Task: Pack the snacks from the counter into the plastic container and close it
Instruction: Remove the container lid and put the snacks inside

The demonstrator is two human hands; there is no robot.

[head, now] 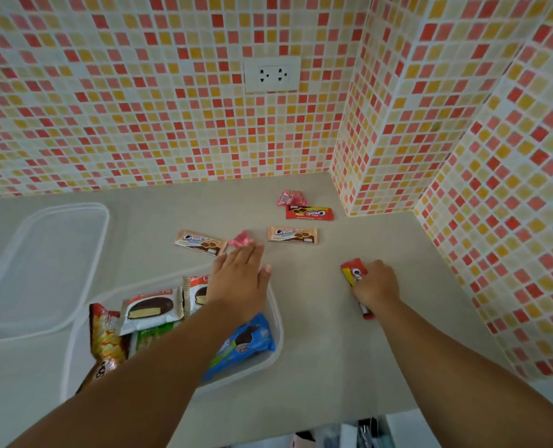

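A clear plastic container [276, 321] sits on the counter at lower left and holds several snack packs, among them a blue cookie pack [246, 341] and a chocolate pie pack [152, 307]. My left hand [241, 279] stretches flat over its far rim, fingertips next to a small pink candy [241, 238]. My right hand [377, 284] grips a red cookie pack [352, 273] lying on the counter. Beyond lie two beige cookie packs [201, 242] [292, 235], another red pack [309, 212] and a pink candy [290, 198].
The container's clear lid [42, 270] lies on the counter to the left. Mosaic tiled walls close the back and right, with a protruding corner [378, 156] and a wall socket [271, 75]. The counter's front edge runs along the bottom.
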